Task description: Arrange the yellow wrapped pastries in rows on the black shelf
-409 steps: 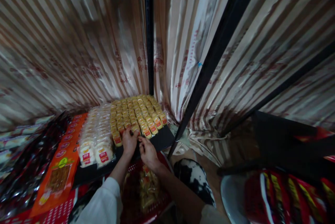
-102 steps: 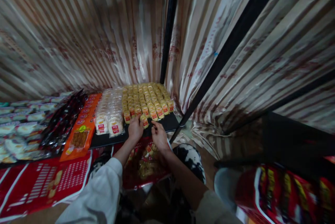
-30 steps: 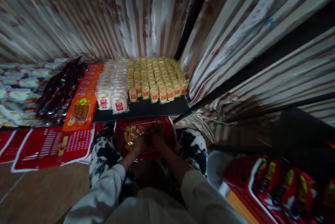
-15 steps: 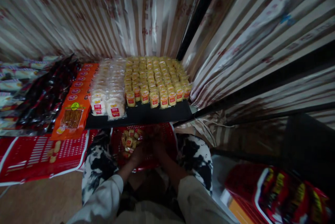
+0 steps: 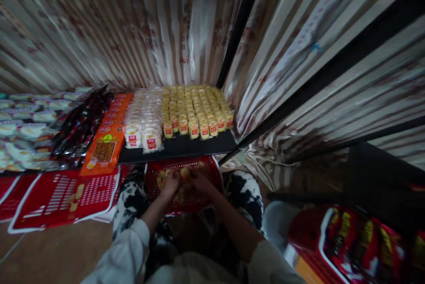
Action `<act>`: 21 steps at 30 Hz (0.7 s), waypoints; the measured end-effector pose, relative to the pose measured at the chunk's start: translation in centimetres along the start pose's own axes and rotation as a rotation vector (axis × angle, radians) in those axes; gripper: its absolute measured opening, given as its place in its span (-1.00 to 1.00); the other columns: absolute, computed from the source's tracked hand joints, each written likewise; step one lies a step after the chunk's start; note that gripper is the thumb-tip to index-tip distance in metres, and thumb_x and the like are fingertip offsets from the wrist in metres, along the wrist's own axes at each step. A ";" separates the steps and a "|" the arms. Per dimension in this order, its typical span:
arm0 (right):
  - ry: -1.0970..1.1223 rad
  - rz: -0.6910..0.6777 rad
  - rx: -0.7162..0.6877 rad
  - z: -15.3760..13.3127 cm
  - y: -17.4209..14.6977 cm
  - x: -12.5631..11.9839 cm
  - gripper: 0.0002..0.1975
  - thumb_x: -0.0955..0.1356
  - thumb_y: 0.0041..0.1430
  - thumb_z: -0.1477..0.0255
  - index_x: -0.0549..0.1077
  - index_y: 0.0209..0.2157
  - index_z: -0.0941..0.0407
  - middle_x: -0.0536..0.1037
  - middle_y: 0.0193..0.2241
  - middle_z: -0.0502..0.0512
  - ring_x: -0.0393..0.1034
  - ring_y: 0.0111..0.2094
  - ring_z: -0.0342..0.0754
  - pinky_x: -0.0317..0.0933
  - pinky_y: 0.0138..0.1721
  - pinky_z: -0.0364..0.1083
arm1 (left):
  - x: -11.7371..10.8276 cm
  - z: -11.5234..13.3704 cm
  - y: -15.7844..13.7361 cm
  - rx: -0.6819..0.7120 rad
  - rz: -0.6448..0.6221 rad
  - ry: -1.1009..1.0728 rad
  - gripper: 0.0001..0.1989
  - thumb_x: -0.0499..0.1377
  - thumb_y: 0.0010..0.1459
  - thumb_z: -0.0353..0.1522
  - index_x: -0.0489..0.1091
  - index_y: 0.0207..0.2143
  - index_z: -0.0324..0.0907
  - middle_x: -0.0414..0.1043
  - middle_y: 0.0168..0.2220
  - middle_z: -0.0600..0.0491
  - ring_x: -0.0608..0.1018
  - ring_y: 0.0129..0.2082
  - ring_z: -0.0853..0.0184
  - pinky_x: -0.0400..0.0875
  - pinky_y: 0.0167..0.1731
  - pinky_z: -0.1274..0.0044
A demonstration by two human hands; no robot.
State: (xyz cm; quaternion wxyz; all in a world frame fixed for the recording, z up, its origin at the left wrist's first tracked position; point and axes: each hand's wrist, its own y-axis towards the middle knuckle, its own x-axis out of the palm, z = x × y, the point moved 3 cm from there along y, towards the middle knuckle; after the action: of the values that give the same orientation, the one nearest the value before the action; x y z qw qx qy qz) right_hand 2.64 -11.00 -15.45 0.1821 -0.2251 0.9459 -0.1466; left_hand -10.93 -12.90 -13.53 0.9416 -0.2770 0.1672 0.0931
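Observation:
Between my knees sits a red plastic basket (image 5: 216, 174) with small yellow wrapped snack packets in it. My left hand (image 5: 171, 184) and my right hand (image 5: 201, 181) meet over the basket. A wrapped snack packet (image 5: 185, 175) shows between their fingertips, and both hands are closed on it. Dim light and blur hide the exact finger positions. Just beyond the basket, rows of similar yellow snack packets (image 5: 199, 111) stand on a black shelf (image 5: 179, 145).
Left of the yellow rows lie white round packets (image 5: 151, 140), an orange snack pack (image 5: 105, 149) and dark shiny packs (image 5: 78, 129). Another red basket (image 5: 56, 217) is at lower left. Red-and-black packs (image 5: 365, 239) fill a basket at right. Striped curtains (image 5: 139, 31) hang behind.
My hands have risen from deep in the basket, and a snack packet now shows between them. The whole view has shifted slightly.

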 end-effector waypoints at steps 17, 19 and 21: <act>0.132 0.243 -0.278 -8.5 -1.5 -2.0 -0.64 0.25 0.04 0.55 0.38 -0.09 0.09 0.54 -0.23 0.07 0.44 -0.23 -0.08 0.33 -0.15 -0.05 | -4.3 8.9 -2.1 0.549 0.066 0.153 -0.72 0.06 0.04 -0.35 0.38 -0.19 -0.26 0.43 -0.27 -0.02 0.47 -0.28 0.35 0.37 -0.21 0.50; 0.022 0.395 -0.301 -9.4 -1.3 -2.9 -0.61 0.25 0.04 0.55 0.37 -0.06 0.08 0.51 -0.17 0.10 0.42 -0.19 -0.07 0.32 -0.12 -0.05 | -4.7 10.4 -1.8 0.615 0.145 0.206 -0.70 0.05 0.06 -0.34 0.37 -0.16 -0.27 0.42 -0.24 -0.06 0.46 -0.23 0.32 0.35 -0.15 0.45; -0.066 0.513 -0.321 -10.2 -1.0 -3.7 -0.59 0.23 0.04 0.55 0.36 -0.04 0.11 0.47 -0.15 0.14 0.40 -0.17 -0.07 0.31 -0.10 -0.04 | -4.8 11.9 -1.3 0.636 0.221 0.240 -0.68 0.03 0.08 -0.34 0.36 -0.13 -0.29 0.41 -0.22 -0.08 0.46 -0.21 0.29 0.34 -0.11 0.42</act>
State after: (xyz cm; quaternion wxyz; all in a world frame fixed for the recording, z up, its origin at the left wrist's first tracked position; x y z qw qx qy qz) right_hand 1.88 -8.06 -4.95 0.2059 -0.0094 0.9765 0.0627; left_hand -11.92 -7.80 -1.73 0.9387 0.0407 0.3260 0.1046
